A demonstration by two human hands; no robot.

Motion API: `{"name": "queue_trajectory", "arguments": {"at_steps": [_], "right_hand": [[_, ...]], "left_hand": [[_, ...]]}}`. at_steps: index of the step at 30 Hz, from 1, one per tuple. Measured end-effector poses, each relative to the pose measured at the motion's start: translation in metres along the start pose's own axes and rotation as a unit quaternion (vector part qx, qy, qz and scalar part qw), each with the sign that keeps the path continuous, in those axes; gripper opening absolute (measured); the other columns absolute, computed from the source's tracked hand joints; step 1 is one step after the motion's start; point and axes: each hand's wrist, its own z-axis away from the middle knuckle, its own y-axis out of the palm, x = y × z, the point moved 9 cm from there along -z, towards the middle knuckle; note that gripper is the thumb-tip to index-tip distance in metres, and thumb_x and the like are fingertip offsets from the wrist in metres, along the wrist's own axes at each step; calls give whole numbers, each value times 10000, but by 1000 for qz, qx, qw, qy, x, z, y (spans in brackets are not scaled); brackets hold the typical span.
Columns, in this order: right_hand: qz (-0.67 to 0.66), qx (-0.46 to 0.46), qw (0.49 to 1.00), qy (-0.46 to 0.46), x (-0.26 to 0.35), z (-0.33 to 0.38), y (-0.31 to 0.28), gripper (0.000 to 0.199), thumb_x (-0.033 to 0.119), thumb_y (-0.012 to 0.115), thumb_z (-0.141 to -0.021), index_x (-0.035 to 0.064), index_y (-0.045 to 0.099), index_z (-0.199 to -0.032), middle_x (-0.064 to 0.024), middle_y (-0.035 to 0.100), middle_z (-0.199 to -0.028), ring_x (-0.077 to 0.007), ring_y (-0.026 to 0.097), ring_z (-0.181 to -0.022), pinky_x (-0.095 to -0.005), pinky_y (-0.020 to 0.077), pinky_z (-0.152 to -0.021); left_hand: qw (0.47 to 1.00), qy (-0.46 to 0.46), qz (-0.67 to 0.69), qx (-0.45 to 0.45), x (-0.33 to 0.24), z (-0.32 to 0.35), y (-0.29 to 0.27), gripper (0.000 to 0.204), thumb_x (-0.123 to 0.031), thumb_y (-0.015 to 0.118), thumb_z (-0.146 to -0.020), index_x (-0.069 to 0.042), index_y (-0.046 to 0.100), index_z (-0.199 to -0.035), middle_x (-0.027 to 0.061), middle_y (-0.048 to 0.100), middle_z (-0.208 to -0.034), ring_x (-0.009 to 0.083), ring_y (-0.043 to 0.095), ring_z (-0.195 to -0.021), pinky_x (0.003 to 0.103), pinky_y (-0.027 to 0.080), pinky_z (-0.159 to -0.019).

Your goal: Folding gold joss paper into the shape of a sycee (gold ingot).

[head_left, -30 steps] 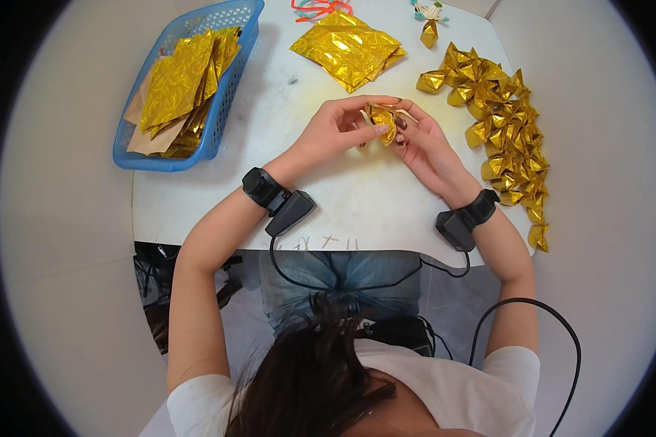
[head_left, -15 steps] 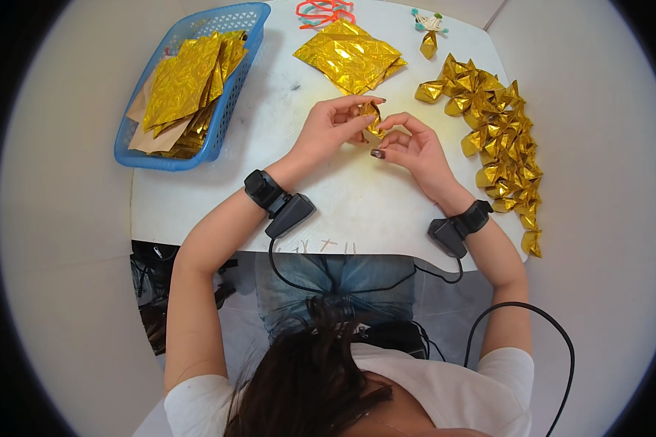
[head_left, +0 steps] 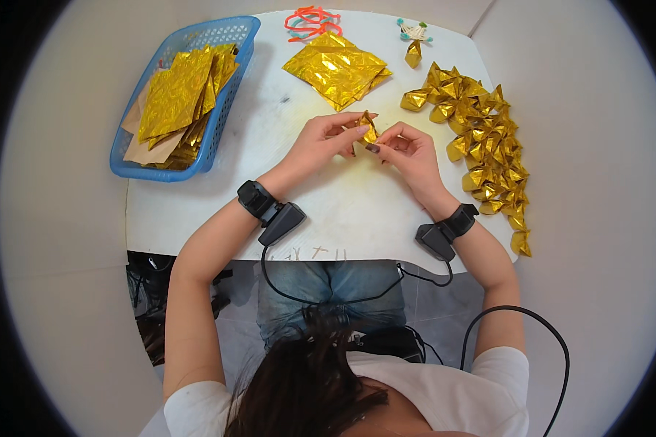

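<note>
Both pinching one small gold foil piece (head_left: 366, 130): left hand (head_left: 321, 146) from nine o'clock, right hand (head_left: 410, 149) from three; equally near, above tabletop (head_left: 342, 211).

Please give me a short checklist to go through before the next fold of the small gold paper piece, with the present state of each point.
1. Both hands on the piece: left hand and right hand pinch the small gold paper piece. Ok.
2. Piece held over the white table, not its edge. Ok.
3. Flat gold sheets apart from the hands. Ok.
4. Folded gold pieces lie beside the right hand, not touching it. Ok.
5. Blue basket of sheets stands left. Ok.
6. Creases aligned: cannot tell.
</note>
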Motion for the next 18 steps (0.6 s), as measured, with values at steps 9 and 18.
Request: {"name": "queue_trajectory", "arguments": {"at_steps": [9,18], "right_hand": [[43,-261,963,-55,6,9,-58,95,47,696,-804,37,603,-820,51,555,-655,2,466,-558,-150,368,-513],[3,-313,949,-37,3,9,-72,160,9,676,-794,56,537,-857,50,494,-580,-14,432,-498,-177,321,-459]], "left_hand": [[998,-18,39,-44,1,-1,-7,386,-270,504,-956,-53,518,-1275,67,596,-1088,75,563,-717,227,525,-637],[999,-31,21,5,2,-1,1,329,-258,466,-970,-49,558,-1207,45,609,-1093,61,543,-710,231,529,-642]]}}
